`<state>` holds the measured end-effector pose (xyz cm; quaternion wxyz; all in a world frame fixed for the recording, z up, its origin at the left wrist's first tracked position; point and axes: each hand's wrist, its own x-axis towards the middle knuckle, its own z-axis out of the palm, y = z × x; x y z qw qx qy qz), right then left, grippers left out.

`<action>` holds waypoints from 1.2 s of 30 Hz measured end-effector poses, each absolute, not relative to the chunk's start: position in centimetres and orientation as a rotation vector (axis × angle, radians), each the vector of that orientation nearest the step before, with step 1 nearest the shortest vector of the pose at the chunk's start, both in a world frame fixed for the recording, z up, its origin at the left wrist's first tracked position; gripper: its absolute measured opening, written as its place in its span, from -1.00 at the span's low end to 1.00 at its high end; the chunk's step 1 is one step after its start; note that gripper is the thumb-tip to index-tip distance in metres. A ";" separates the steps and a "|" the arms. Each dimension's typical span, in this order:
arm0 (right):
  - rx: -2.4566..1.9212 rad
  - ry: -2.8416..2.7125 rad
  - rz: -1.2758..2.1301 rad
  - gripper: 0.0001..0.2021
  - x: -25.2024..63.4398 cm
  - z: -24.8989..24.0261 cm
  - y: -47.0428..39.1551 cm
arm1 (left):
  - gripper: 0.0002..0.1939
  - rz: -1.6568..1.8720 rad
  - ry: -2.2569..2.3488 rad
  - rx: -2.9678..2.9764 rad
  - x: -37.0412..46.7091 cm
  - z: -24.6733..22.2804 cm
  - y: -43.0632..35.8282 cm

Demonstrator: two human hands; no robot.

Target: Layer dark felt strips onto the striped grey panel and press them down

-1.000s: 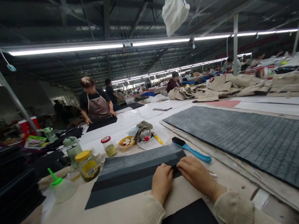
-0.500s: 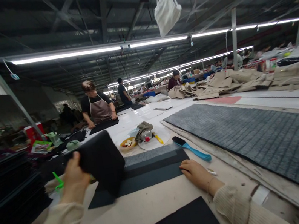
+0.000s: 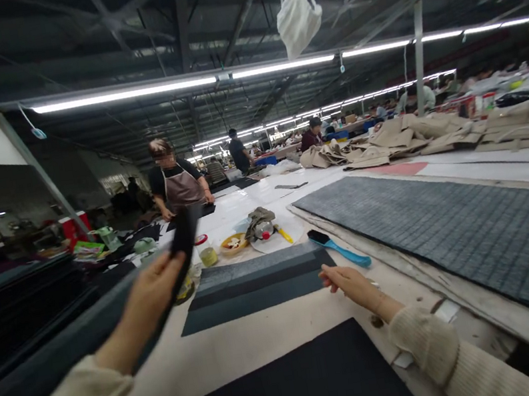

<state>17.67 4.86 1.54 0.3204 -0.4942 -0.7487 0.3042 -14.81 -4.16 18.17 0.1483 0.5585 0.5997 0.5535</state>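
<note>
My left hand (image 3: 156, 292) is wrapped round a dark fabric panel (image 3: 183, 235), raised and seen nearly edge-on; its lower part is blurred behind my wrist. On the table ahead lie layered dark and grey fabric panels (image 3: 256, 299). My right hand (image 3: 352, 283) hovers by their right end, fingers loosely curled and a little apart, with nothing visible in them. A blue-handled brush (image 3: 350, 255) with black bristles rests just beyond that hand. Nearest me, a large black panel (image 3: 271, 389) lies flat on the table.
Dark stacked panels (image 3: 15, 314) stand at the left. A jar (image 3: 207, 251), a yellow dish (image 3: 234, 243) and a yellow-handled tool (image 3: 284, 234) sit past the panels. A striped grey sheet (image 3: 443, 235) covers the right side. A co-worker (image 3: 180, 181) stands across the table.
My left hand has swung the dark panel from broad-side to edge-on, uncovering more of the layered panels and the jar. My right hand has lifted off the panels' right edge.
</note>
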 end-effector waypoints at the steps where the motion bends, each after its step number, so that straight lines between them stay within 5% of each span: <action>1: -1.300 -1.919 0.963 -0.36 17.7 1.7 4.2 | -0.54 1.395 1.711 1.727 -12.7 15.3 -4.6; 4: -1.326 -1.778 1.386 -0.31 17.9 1.5 2.4 | -0.63 0.845 1.439 1.976 -7.1 8.1 -7.2; 8: -1.304 -1.919 1.303 -0.57 18.2 0.4 1.1 | -0.69 0.453 1.165 2.113 -3.9 5.1 -9.2; 12: -1.270 -1.954 1.161 -0.82 18.3 -0.3 0.7 | -0.67 0.610 1.305 2.043 -4.8 5.4 -5.2; 17: -1.266 -1.956 1.044 -0.85 19.7 0.2 -0.4 | -0.46 0.585 1.440 1.842 -4.5 3.3 1.2; 25: -1.388 -2.080 0.570 -0.75 24.2 0.7 -1.4 | -0.60 0.354 1.186 2.024 3.1 1.7 3.8; 36: -1.421 -2.186 0.476 -0.75 23.9 -0.4 -1.0 | -0.75 0.747 1.382 2.283 7.4 0.2 3.5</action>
